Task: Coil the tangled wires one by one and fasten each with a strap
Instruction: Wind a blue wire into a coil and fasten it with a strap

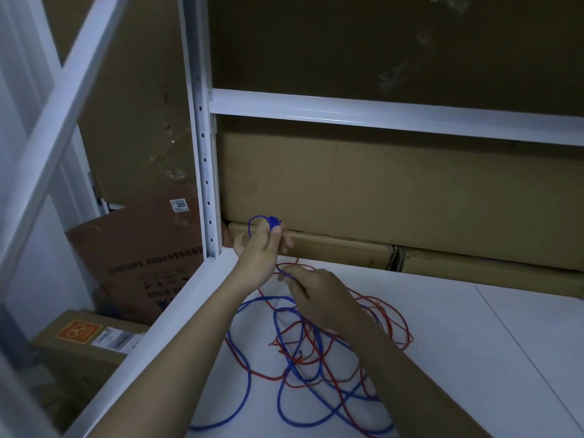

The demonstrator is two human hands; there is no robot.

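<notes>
Left hand (pixel 259 248) raised at far left of the white shelf (pixel 474 343), fingers curled round a small coil of blue wire (pixel 268 223); one loop sticks up and left above the fingertips. Right hand (pixel 316 295) just near-right of it, thumb and fingers pinching the same blue strand; short taut run between the hands slants far-left to near-right. Rest of the blue wire lies in loose loops on the shelf, tangled with red wire (pixel 379 339), sprawl trailing toward the near edge. Cardboard boxes (pixel 347 191) behind
</notes>
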